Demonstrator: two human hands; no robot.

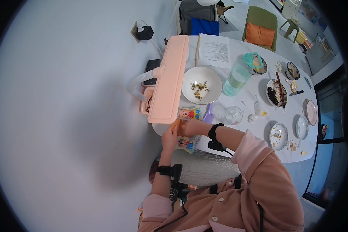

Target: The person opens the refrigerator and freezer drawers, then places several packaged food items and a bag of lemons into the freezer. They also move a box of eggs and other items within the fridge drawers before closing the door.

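Note:
At the table's near left corner, my left hand (170, 137) grips a small orange-brown item (176, 124), whose kind I cannot tell. Close on its right, my right hand (190, 128) is curled, with a brownish rounded thing at its fingertips, partly hidden. Beneath both hands lies a printed plastic packet (189, 113) with cartoon figures. The long pink head of a desk lamp (170, 78) reaches over the table just beyond my left hand. A purple plastic utensil (209, 114) lies beside the packet.
Beyond are a white bowl with green scraps (201, 98), a large water bottle (239, 76), a clear glass bowl (232, 115) and a printed sheet (214, 50). Used plates (278, 136), chopsticks (280, 91), a knife (296, 93) and crumpled tissues (252, 118) lie rightward. A wall borders the left.

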